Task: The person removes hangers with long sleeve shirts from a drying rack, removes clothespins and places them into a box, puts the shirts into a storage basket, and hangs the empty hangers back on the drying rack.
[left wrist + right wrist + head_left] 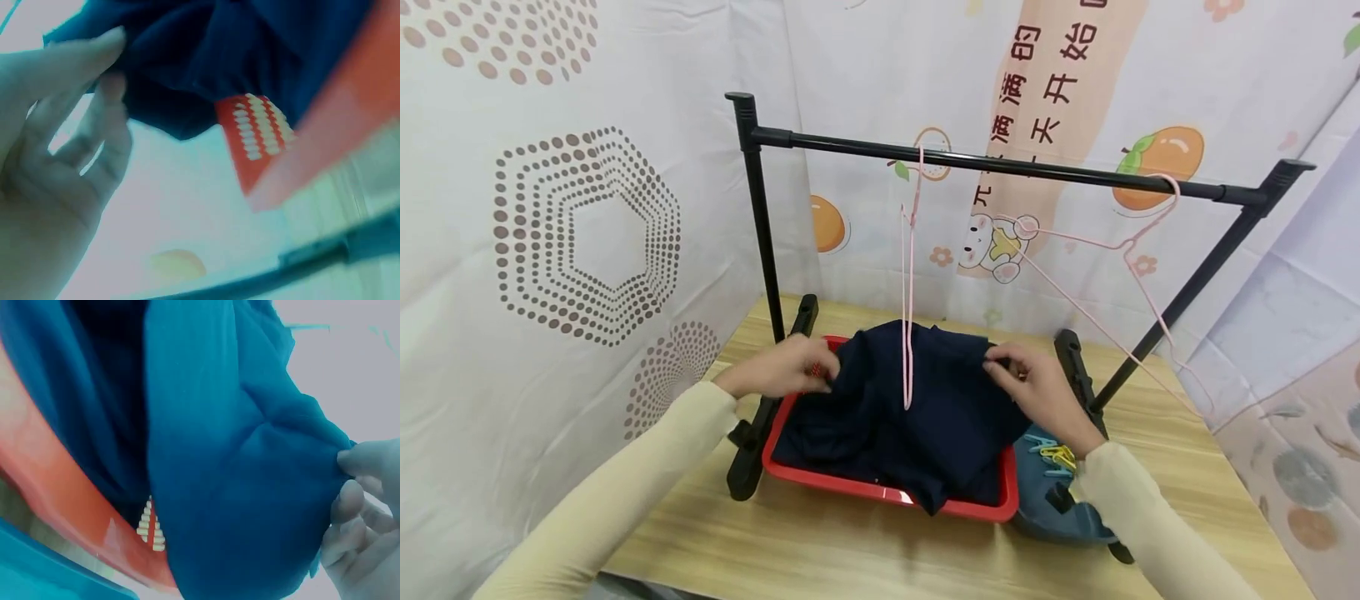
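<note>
A dark navy cloth garment [955,392] lies bunched in a red basket [850,485], its upper part raised at the back. My right hand [1033,387] pinches its upper right edge between thumb and fingers; the right wrist view shows the cloth [212,462] hanging from that grip. At the garment's left side is my left hand [786,367], fingers bent and blurred. In the left wrist view its thumb and fingertips stand apart against the cloth [181,56], and a grip is not clear. The garment's kind is hidden by its folds.
A black rack [850,147] stands over the basket. Two pink hangers hang from its bar: one hanger [908,333] in front of the garment, another hanger [1075,300] at the right. Beside the basket, a blue-grey basin [1045,521] holds blue and yellow clothespins [1060,456].
</note>
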